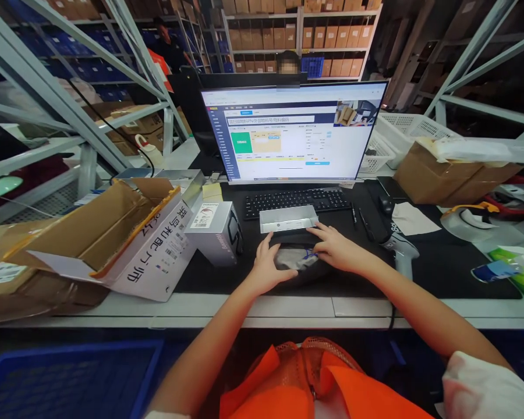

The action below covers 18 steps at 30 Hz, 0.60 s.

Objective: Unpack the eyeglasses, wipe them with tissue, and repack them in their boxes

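My left hand (pixel 267 266) and my right hand (pixel 337 250) rest on a dark, soft bagged item (pixel 297 259) lying on the black desk mat (pixel 441 267). Both hands press its sides, fingers curled over it. The bag shows a grey patch and a small blue mark between my hands. Just beyond it a small silver box (pixel 288 219) lies in front of the black keyboard (pixel 297 202). A lit monitor (pixel 292 131) stands behind the keyboard.
An open cardboard box (pixel 96 233) with a white printed flap lies at left, a grey carton (pixel 216 233) beside it. A barcode scanner (pixel 397 241) rests right of my hands. Brown boxes (pixel 454 171), white baskets (pixel 404 131) and green packets (pixel 519 270) fill the right. Shelving stands behind.
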Available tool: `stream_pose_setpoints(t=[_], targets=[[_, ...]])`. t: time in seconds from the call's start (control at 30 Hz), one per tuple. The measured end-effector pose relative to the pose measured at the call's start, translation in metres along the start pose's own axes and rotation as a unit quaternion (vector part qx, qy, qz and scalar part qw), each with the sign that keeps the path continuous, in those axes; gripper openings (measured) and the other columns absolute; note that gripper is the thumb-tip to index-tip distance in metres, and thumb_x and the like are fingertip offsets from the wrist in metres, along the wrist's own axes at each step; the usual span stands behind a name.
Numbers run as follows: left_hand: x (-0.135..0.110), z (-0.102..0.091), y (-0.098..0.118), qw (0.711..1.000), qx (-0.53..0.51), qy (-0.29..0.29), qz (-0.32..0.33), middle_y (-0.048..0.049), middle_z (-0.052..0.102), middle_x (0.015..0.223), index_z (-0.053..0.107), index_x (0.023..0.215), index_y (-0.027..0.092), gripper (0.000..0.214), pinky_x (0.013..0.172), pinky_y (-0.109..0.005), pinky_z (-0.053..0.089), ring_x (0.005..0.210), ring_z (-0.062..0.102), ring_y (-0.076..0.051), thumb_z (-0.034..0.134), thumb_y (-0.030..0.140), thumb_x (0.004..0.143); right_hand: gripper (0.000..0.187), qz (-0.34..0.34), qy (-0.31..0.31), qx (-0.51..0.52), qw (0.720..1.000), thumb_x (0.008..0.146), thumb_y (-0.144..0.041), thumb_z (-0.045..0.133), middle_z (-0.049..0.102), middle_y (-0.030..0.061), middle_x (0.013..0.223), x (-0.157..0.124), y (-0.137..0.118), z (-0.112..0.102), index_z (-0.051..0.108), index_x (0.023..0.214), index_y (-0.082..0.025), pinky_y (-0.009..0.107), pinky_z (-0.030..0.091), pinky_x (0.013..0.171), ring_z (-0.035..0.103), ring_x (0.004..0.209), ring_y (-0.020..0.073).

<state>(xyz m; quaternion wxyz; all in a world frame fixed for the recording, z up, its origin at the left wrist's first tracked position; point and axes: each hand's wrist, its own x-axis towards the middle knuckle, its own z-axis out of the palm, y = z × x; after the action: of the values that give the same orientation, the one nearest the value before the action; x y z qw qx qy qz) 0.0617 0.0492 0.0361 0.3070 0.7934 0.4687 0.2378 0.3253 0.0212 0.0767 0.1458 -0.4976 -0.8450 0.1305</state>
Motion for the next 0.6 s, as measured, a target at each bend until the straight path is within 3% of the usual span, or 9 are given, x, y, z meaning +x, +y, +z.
stream_pose_setpoints(t=[0.1,0.17,0.23,0.3,0.33,0.4,0.47,0.6], targets=[[0.003,-0.001,0.003,1.0,0.015,-0.01,-0.007,-0.0174,0.022,0.164,0.057,0.133,0.016,0.084,0.119,-0.06,0.029,0.149,0.023,-0.041,0.088,0.046,0.06,0.011,-0.013,-0.035,0.101,0.994,0.084,-0.014,0.066,0.039,0.0091,0.159,0.005,-0.006,-0.012,0.075,0.082,-0.02,0.066,0.025,0.117,0.02,0.152,0.038],[0.002,0.0,0.004,1.0,0.024,-0.007,-0.001,-0.0172,0.022,0.164,0.057,0.133,0.016,0.084,0.118,-0.061,0.028,0.149,0.024,-0.041,0.088,0.045,0.061,0.01,-0.025,-0.038,0.176,0.983,0.083,-0.016,0.065,0.048,0.008,0.153,0.011,-0.013,-0.02,0.072,0.077,-0.019,0.058,0.026,0.12,0.024,0.152,0.0341],[-0.001,0.001,0.005,1.0,0.03,-0.003,0.005,-0.0162,0.021,0.164,0.058,0.131,0.017,0.08,0.118,-0.061,0.029,0.148,0.024,-0.041,0.087,0.046,0.062,0.012,-0.024,-0.027,0.259,0.965,0.083,-0.02,0.063,0.061,0.0083,0.14,0.018,-0.02,-0.026,0.069,0.072,-0.019,0.051,0.037,0.115,0.043,0.142,0.0315],[-0.004,0.001,0.005,0.999,0.031,0.0,0.007,-0.0147,0.02,0.165,0.061,0.126,0.018,0.073,0.116,-0.062,0.03,0.148,0.024,-0.041,0.085,0.046,0.064,0.017,0.009,-0.001,0.347,0.938,0.084,-0.028,0.061,0.072,0.0084,0.12,0.025,-0.023,-0.033,0.067,0.072,-0.018,0.041,0.052,0.097,0.065,0.115,0.0268],[-0.005,0.0,0.005,1.0,0.031,0.001,0.007,-0.0138,0.02,0.165,0.062,0.124,0.019,0.07,0.116,-0.062,0.03,0.149,0.024,-0.041,0.085,0.046,0.065,0.019,0.035,0.022,0.39,0.92,0.084,-0.033,0.062,0.074,0.0074,0.108,0.028,-0.023,-0.036,0.068,0.074,-0.017,0.036,0.056,0.085,0.069,0.099,0.0232],[-0.006,-0.001,0.006,1.0,0.031,0.005,0.005,-0.0122,0.021,0.165,0.063,0.124,0.022,0.067,0.115,-0.062,0.032,0.149,0.024,-0.041,0.084,0.046,0.066,0.02,0.089,0.099,0.477,0.869,0.079,-0.036,0.067,0.073,0.0031,0.083,0.03,-0.019,-0.042,0.069,0.075,-0.017,0.026,0.054,0.066,0.066,0.074,0.0164],[-0.007,-0.001,0.007,0.999,0.042,0.01,0.003,-0.012,0.024,0.164,0.062,0.127,0.024,0.062,0.114,-0.062,0.033,0.148,0.027,-0.04,0.08,0.047,0.072,0.017,0.118,0.202,0.557,0.797,0.073,-0.033,0.071,0.068,-0.0003,0.069,0.028,-0.009,-0.05,0.068,0.073,-0.017,0.02,0.05,0.058,0.062,0.063,0.0125],[-0.01,0.002,0.009,0.993,0.096,0.066,0.026,-0.0174,0.027,0.162,0.067,0.119,0.017,0.041,0.114,-0.061,0.032,0.149,0.026,-0.037,0.056,0.046,0.093,0.013,0.152,0.384,0.658,0.63,0.074,-0.028,0.065,0.07,0.0014,0.073,0.014,0.032,-0.065,0.07,0.077,-0.016,0.021,0.055,0.057,0.064,0.065,0.0137]])
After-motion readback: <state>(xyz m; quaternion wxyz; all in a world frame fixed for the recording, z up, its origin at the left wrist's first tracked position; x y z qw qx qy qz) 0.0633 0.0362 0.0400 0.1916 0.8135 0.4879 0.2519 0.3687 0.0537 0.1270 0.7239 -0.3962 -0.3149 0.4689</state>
